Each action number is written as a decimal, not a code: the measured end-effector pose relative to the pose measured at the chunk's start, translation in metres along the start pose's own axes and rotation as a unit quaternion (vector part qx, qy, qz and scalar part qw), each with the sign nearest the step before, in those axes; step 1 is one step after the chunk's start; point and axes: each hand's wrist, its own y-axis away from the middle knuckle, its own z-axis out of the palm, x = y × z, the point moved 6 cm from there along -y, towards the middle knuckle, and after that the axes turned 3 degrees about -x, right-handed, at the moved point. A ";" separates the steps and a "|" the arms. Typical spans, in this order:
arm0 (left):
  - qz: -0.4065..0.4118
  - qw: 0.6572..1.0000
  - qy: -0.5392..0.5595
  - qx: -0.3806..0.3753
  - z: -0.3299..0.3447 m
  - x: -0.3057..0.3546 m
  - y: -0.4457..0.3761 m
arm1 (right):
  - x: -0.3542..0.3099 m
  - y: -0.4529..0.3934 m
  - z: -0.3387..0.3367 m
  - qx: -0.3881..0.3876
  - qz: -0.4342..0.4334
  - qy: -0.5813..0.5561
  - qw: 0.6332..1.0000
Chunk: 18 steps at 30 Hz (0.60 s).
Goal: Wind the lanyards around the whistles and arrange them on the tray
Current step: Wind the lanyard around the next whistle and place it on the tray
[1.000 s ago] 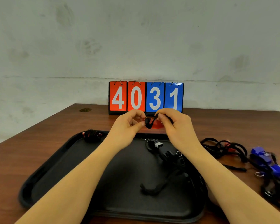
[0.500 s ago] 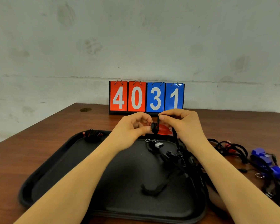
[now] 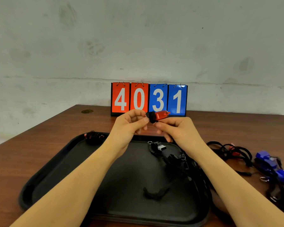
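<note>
Hands [image 3: 154, 126] pinching one red whistle [image 3: 161, 115], two blue whistles [image 3: 272, 164] beside tray [image 3: 59, 169]

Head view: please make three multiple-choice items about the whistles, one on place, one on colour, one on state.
1. Where is the wound whistle that nobody holds?
A. tray's far left corner
B. beside the number cards
C. table's right edge

2. Which colour is the whistle held up?
A. blue
B. red
C. black

3. How does the left hand stand?
A. flat on the tray
B. open in the air
C. pinching the held whistle

Key: 1 A, it lies at that corner. 2 B, its body shows red. 3 C, fingers close on its black-wound end.
</note>
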 end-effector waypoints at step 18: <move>0.022 0.975 -0.201 0.094 -0.014 0.002 -0.006 | -0.023 0.007 0.007 -0.098 -0.032 -0.108 0.989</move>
